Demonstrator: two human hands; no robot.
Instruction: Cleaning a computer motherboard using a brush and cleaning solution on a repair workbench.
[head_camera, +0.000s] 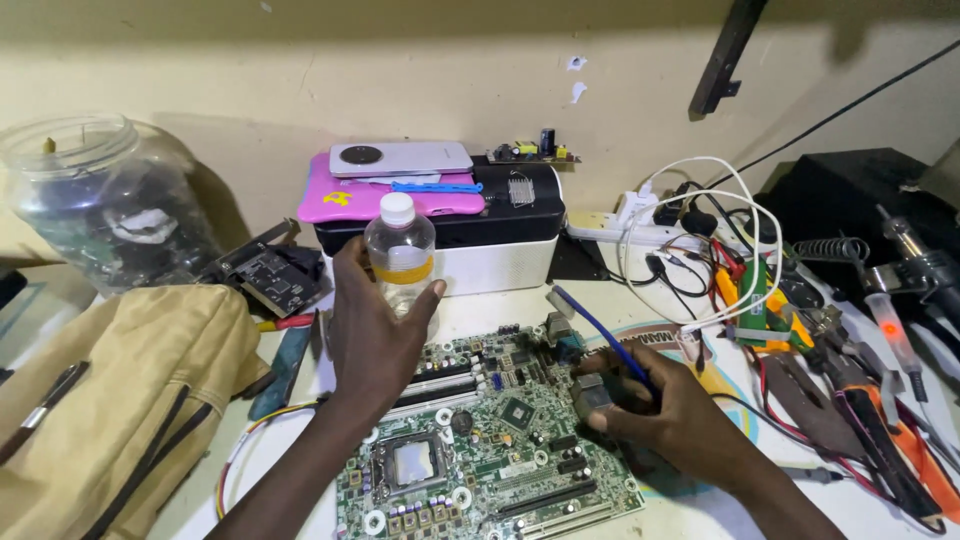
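Left hand (372, 325) wrapped around a small clear plastic bottle (400, 262) with white cap and yellow band, fingers curled shut on its lower body, thumb on the right side; bottle upright, held just above the far edge of the green motherboard (490, 455). Right hand (668, 412) closed on a blue-handled brush (600, 330), fingers pinched round the handle low down, the handle slanting up and to the far left; whether the brush end touches the board I cannot tell, the hand hides it. Right hand sits over the right side of the board, beside a grey heatsink (592, 392). Board lies flat on the white desk (490, 305), near centre, empty CPU socket (413, 462) at the near left. Just behind the bottle: a black-and-white box-shaped device (500, 235) with a pink tablet (350, 200) and a white phone (400, 158) stacked on top, plus a small bare circuit board (533, 150) at its far edge. Left side: tan canvas bag (110, 390), large clear jar (100, 200) of parts behind it, a dark expansion card (268, 272) between jar and device. Right side: white power strip (640, 228) with white cables (740, 240) looping, pliers and hand tools (850, 400) scattered, a soldering iron (895, 335) with a red glow on its handle at the far right.
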